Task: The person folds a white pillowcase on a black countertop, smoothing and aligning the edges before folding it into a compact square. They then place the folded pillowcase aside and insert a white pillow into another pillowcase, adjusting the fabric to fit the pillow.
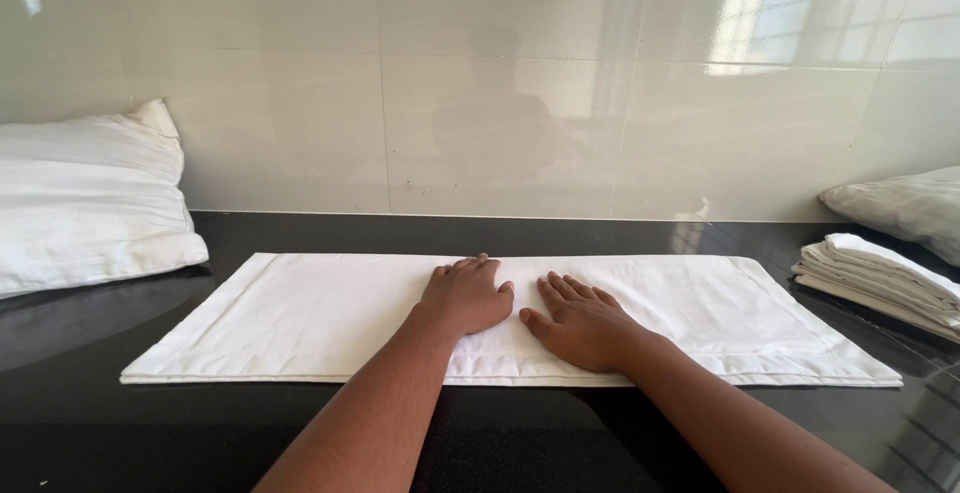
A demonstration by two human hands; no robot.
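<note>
Your left hand (467, 296) and right hand (583, 321) both lie flat and open, palms down, side by side on the middle of a white pillowcase (300, 318); neither grips anything. The pillowcase is spread in a long, flat band across the black counter (90, 413), its long edge roughly parallel to the counter's front edge and set back from the tiled wall (300, 103). A white pillow (85, 203) sits at the counter's left end against the wall, clear of the cloth. A stack of folded white linen (880, 278) rests near the right end, just beside the pillowcase's far right corner, with another pillow (900, 203) behind it. Risk, as judged: the counter looks glossy, so pressing unevenly could slide the whole band and skew its edges. Both hands are bunched at the centre, so the far ends are unheld and may wrinkle or drag. A wide sweep to the right could nudge the folded stack.
</note>
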